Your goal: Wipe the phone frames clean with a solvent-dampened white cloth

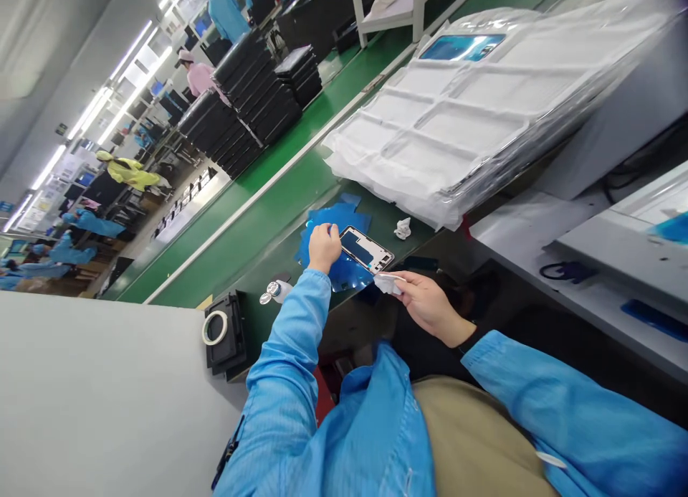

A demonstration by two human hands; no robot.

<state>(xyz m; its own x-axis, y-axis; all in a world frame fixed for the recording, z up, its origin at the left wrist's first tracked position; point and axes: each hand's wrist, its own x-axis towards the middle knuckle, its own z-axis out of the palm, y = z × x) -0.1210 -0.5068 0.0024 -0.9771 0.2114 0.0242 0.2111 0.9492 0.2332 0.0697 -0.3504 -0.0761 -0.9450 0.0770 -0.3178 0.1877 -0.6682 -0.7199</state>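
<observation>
A phone frame (367,249) with a dark inner panel lies on blue film sheets (330,221) on the green bench. My left hand (323,247) rests at its left end, fingers curled over the corner. My right hand (424,302) hovers just right of the frame and pinches a small white wipe (387,282) next to the frame's near corner. Both arms wear blue sleeves.
A stack of white plastic trays (462,120) in clear film lies behind, one holding a blue part (461,46). A crumpled white wipe (403,229), a small bottle (274,290), a tape roll (216,327) on a black fixture, stacked black trays (252,88), and distant workers are visible.
</observation>
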